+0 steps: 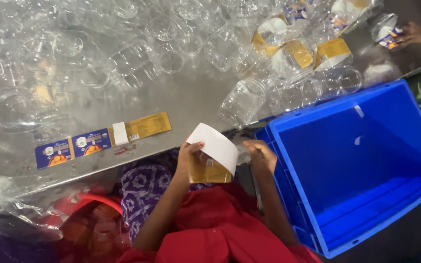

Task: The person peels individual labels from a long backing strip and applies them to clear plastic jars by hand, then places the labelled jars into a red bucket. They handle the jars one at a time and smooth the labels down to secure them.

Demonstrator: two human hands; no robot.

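Head view: steel table (186, 104) strewn with clear jars (242, 101); both hands' grips clamp a label (214, 153).

A clear plastic jar (211, 168) sat near the middle of the scene, just off the near edge of the metal table. A label (216, 146) curved around it, white backing turned outward on the upper part, golden-yellow print showing below. The label was only partly wrapped on, its far edge lifting free. The jar itself was mostly hidden behind the label.
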